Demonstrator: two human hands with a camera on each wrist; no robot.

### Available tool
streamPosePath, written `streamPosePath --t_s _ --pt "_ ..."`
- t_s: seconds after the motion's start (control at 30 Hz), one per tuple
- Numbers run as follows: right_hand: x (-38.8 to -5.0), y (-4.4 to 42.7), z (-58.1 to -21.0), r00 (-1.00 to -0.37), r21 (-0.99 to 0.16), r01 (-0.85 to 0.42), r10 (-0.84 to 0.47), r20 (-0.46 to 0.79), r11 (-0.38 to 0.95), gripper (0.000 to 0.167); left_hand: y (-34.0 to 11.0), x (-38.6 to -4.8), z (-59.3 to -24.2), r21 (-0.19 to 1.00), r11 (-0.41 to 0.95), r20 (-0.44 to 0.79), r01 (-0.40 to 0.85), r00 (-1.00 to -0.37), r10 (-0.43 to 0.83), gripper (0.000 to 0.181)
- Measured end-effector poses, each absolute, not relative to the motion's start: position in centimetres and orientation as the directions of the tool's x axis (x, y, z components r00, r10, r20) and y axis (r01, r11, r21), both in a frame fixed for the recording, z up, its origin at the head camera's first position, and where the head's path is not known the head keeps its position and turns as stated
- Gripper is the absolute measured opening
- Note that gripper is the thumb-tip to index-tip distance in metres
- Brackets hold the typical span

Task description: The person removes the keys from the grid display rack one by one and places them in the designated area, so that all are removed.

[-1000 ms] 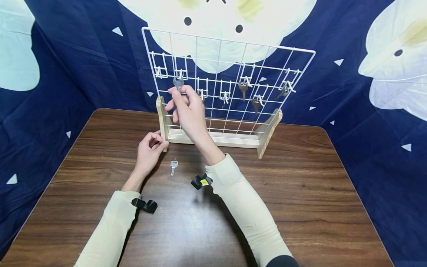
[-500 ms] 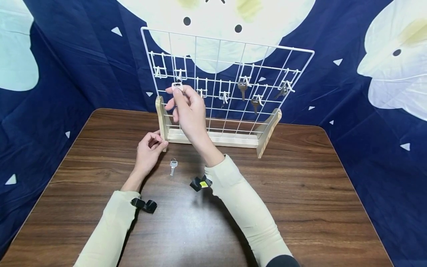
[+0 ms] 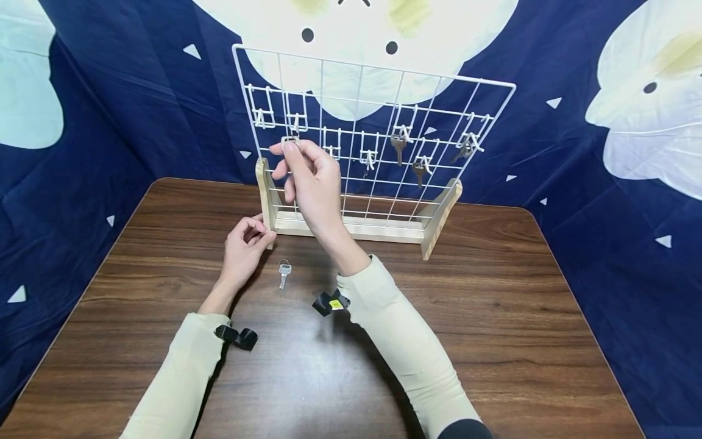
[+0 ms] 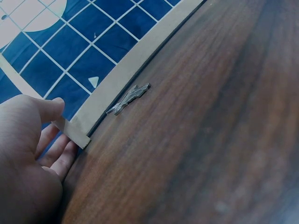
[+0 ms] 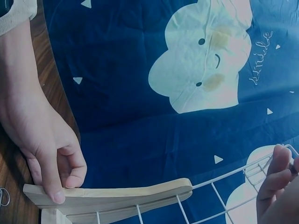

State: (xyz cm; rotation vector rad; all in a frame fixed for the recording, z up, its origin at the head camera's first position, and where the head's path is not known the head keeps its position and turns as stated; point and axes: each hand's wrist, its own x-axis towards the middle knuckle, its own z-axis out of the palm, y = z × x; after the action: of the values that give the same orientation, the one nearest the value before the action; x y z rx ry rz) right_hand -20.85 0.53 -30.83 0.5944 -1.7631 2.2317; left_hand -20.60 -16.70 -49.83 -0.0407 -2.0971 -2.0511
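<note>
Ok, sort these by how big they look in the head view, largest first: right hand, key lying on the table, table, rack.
1. Table
2. Rack
3. Right hand
4. Key lying on the table

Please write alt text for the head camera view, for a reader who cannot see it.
A right hand pinches a key below a white hook on a wire grid rack, while the left hand grips the rack's wooden side piece. Another key lies on the wooden table; more keys hang farther right.
</note>
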Motion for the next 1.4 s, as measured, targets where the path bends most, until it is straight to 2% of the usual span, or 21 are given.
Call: streamPosePath --t_s 0.77,1.4 --pt "-19.9 0.9 -30.2 -0.875 -0.842 -0.46 -0.021 0.484 -0.281 0.03 -16.8 -20.6 -49.8 0.986 0.049 0.165 0.16 -0.978 -0.125 0.022" --pt "-18.4 1.7 -32.1 -0.878 -0.879 -0.465 -0.076 0.473 -0.106 0.026 -16.8 -20.6 -49.7 0.987 0.068 0.156 0.148 -0.979 -0.131 0.023"
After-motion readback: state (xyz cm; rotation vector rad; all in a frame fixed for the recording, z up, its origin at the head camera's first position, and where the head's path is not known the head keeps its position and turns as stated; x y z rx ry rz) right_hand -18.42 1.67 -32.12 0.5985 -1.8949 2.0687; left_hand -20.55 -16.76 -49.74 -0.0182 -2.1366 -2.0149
